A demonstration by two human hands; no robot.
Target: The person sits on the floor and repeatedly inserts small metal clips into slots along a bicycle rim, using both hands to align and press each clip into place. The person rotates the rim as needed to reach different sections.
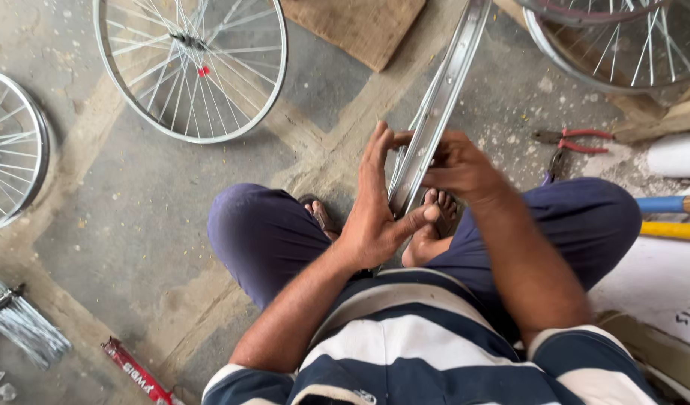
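A: Sitting cross-legged on the concrete floor (135, 225) w/ a bare metal rim (435, 105) stood on edge between the knees. No spokes in it yet. It runs from the lap up & away, top end out of view.

B: Hands?

A: Left hand (378, 214) is flat against the rim's left side, fingers straight up, thumb hooked across the lower part, so it's bracing, not clenched. Right hand (459, 166) is curled over the rim's edge from the other side, fingertips pinched at it. Can't tell if there's a small part in that pinch.

B: What could go wrong, you reckon?

A: Rim's lower end sits right by the bare feet (435, 217). If the left hand's brace slips, I'd say it rolls or drops onto the toes. Thin edge too, so fingers could get nicked if it twists.

B: Anything close by to trip it?

A: Red-handled pliers (574, 140) lie near the right knee, not touching. Finished wheel (191, 67) lies flat well apart, upper left. Bundle of spokes (22, 322) far left, out of easy reach, so a stretch for it could let the rim tip.
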